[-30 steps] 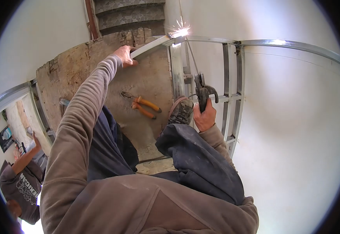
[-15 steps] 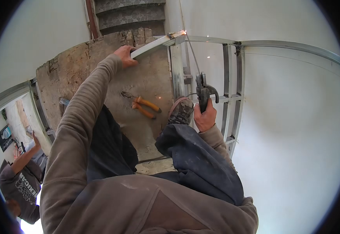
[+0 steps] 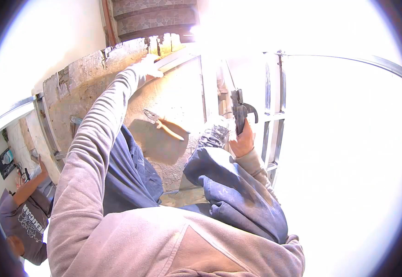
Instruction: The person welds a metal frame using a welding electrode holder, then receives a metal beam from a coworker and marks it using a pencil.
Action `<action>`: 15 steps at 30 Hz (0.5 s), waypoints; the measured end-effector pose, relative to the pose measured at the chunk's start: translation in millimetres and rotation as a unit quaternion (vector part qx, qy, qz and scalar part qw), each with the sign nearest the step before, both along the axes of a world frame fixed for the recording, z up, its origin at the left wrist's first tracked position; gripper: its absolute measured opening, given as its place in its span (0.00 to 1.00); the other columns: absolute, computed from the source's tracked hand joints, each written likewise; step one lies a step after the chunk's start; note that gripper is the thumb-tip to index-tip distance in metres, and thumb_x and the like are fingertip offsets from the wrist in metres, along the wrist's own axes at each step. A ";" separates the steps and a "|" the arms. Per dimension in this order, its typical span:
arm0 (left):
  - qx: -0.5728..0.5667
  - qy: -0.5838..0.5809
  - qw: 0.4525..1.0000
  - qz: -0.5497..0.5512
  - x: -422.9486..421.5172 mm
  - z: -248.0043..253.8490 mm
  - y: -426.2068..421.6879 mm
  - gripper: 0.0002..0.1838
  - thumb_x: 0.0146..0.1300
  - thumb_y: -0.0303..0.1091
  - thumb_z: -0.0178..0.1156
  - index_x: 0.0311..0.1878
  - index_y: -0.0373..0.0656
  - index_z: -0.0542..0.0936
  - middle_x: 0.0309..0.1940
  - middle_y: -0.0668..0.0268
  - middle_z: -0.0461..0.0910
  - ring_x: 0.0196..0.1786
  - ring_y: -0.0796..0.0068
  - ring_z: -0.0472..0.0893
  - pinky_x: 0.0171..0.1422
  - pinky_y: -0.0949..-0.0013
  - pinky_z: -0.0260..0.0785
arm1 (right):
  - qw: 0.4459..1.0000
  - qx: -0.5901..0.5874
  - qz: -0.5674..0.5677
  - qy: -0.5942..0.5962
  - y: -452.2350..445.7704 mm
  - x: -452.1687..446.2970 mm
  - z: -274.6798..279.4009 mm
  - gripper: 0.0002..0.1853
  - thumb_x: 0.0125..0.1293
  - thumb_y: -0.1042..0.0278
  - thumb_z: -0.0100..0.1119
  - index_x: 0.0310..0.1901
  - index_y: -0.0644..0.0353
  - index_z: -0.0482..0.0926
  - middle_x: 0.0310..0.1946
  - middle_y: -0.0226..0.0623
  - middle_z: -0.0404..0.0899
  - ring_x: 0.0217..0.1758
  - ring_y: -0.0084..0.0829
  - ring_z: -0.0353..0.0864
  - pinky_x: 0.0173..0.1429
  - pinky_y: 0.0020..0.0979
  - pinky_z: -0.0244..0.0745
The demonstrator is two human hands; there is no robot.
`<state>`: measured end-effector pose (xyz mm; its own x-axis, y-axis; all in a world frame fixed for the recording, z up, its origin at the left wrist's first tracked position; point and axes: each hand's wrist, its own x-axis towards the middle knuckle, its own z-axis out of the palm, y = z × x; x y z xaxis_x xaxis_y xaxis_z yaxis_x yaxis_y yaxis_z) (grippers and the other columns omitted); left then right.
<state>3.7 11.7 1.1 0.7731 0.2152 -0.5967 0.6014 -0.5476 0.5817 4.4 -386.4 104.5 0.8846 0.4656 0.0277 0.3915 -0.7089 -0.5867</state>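
Observation:
My left hand (image 3: 148,67) is closed round the near end of a light metal tube (image 3: 178,57), which slants up to the right. My right hand (image 3: 243,142) grips a black welding electrode holder (image 3: 239,110). A thin welding rod (image 3: 231,75) runs up from its jaws and fades into the glare. At the tube's far end, a white welding arc (image 3: 195,30) washes out the joint and the upper right. On the worn board (image 3: 78,78) below the tube lie pliers (image 3: 169,130) with orange handles, jaws toward the upper left.
A boot (image 3: 214,135) stands beside the electrode holder. On the right is a metal frame (image 3: 281,87) against a white wall. Stone-patterned steps (image 3: 154,21) rise at the top. Through an opening at lower left, another person (image 3: 28,217) has an arm raised.
Small sparks at the tube's end have given way to a blinding arc that lights everything. The rod and holder sit slightly lower; my left hand stays on the tube.

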 end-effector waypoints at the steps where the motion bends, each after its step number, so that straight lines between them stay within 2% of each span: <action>1: -0.015 -0.017 0.998 -0.054 3.2 -3.4 5.8 0.38 0.43 0.45 0.72 0.59 0.35 0.77 0.50 0.52 0.82 0.55 0.57 0.81 0.62 0.62 0.71 | 0.997 0.014 -0.025 0.070 3.8 2.7 6.5 0.13 0.60 0.70 0.60 0.44 0.67 0.73 0.29 0.53 0.80 0.30 0.52 0.83 0.34 0.44 0.75; 2: -0.030 -0.034 0.993 -0.108 5.6 -6.6 11.5 0.38 0.42 0.46 0.71 0.57 0.34 0.78 0.48 0.51 0.83 0.53 0.57 0.82 0.59 0.61 0.72 | 0.988 0.029 -0.051 0.140 6.4 4.4 9.8 0.13 0.61 0.69 0.61 0.44 0.66 0.73 0.26 0.51 0.80 0.28 0.51 0.83 0.32 0.44 0.74; 3: -0.047 -0.069 0.992 -0.093 2.8 -7.7 10.9 0.36 0.41 0.47 0.69 0.52 0.32 0.80 0.44 0.50 0.83 0.49 0.57 0.83 0.55 0.59 0.72 | 0.993 0.052 -0.034 0.096 6.7 4.7 6.5 0.13 0.62 0.68 0.61 0.44 0.66 0.72 0.23 0.50 0.79 0.25 0.51 0.82 0.29 0.43 0.74; 6: -0.038 -0.067 0.993 -0.091 3.0 -9.5 10.6 0.35 0.40 0.46 0.69 0.52 0.31 0.80 0.43 0.49 0.83 0.48 0.56 0.83 0.55 0.60 0.73 | 0.987 0.021 -0.060 0.148 5.4 5.3 8.7 0.16 0.62 0.70 0.60 0.51 0.65 0.76 0.35 0.49 0.84 0.36 0.44 0.86 0.42 0.37 0.78; 9: -0.032 -0.079 0.993 -0.085 1.2 -9.6 9.6 0.35 0.40 0.45 0.69 0.52 0.31 0.80 0.42 0.49 0.83 0.47 0.55 0.83 0.55 0.60 0.73 | 0.993 0.054 -0.041 0.101 7.5 5.6 5.9 0.13 0.62 0.69 0.61 0.43 0.66 0.72 0.23 0.50 0.78 0.25 0.51 0.82 0.29 0.42 0.74; 15: -0.024 -0.076 0.993 -0.086 1.7 -4.5 8.3 0.33 0.41 0.45 0.68 0.51 0.31 0.80 0.41 0.49 0.83 0.44 0.55 0.82 0.54 0.60 0.72 | 0.990 0.046 -0.044 0.123 6.2 4.9 3.1 0.13 0.61 0.69 0.60 0.43 0.67 0.72 0.23 0.51 0.78 0.25 0.52 0.82 0.30 0.43 0.73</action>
